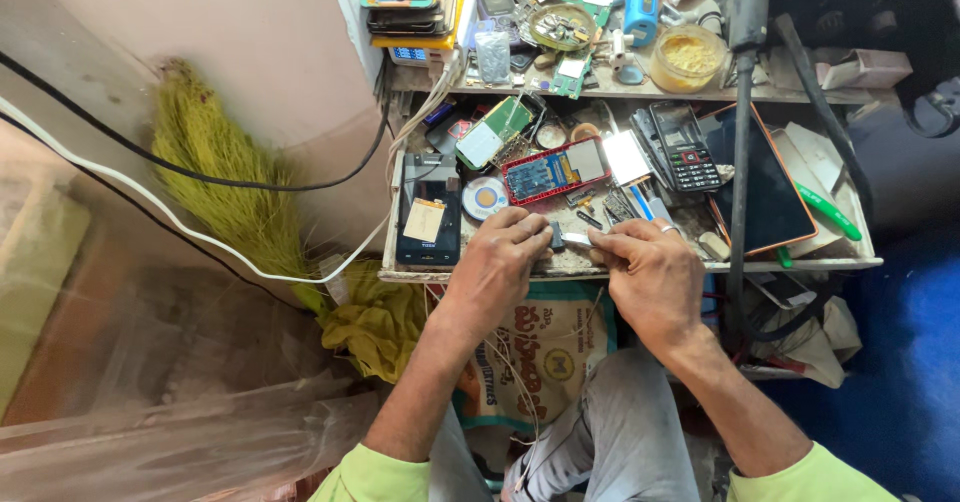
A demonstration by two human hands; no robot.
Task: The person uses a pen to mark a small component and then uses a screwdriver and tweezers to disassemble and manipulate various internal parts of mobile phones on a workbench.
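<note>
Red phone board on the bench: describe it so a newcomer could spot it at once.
Start at the cluttered lower shelf that the person works over. Just beyond the left hand and right hand, near the shelf's middle, lies the opened phone, tilted. Its bright red frame around a blue board sets it apart from the black phone to its left and the keypad phone to its right.

Your table (640, 265) is a small, cluttered tray-like top with a pale raised rim. On its left lies a black phone (429, 224) with a tan slip on it, and just right of that a round disc (486, 198). A red-framed phone body (555, 171) lies mid-table, a keypad phone (683, 146) farther right, and an orange-edged tablet (765, 187) at the right. A green pen (828, 212) lies near the right rim.
</note>
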